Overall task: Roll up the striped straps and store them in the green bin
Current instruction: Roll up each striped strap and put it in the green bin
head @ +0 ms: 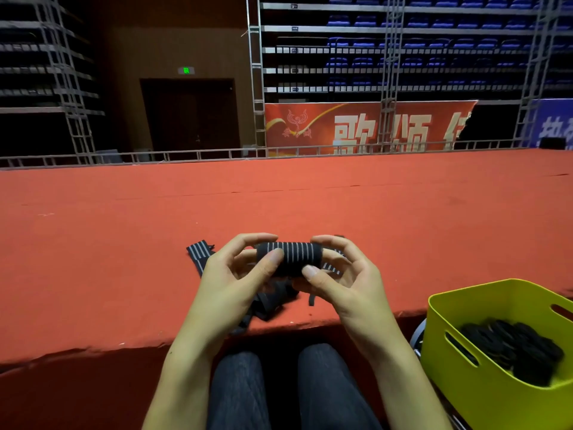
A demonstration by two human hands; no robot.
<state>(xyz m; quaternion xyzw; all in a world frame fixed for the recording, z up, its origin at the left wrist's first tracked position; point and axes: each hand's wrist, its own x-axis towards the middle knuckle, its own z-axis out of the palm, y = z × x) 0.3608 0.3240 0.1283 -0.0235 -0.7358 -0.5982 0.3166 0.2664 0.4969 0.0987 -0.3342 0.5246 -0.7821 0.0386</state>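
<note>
Head view, positions referenced to the green bin. Bin at lower right, below the edge of the red carpet, holding a pile of dark rolled straps on its floor. Up and to the left of the bin, above the near carpet edge: a striped roll, black with thin pale lines, held horizontally between both hands. Left hand curled round the roll's left end, thumb pressed on the front face, fingers arched over the top. Right hand curled round the roll's right end, thumb tip against the lower front edge, fingers wrapped behind and over. Farther left of the bin, on the carpet beyond the left hand: a loose striped strap lying flat, partly hidden by the hand. Below the roll, more dark strap material draped to the carpet edge, count not discernible. Left of the bin at the bottom: two knees in dark trousers. Far above the bin, beyond the carpet: metal truss rail, red banner, rows of blue seats.
</note>
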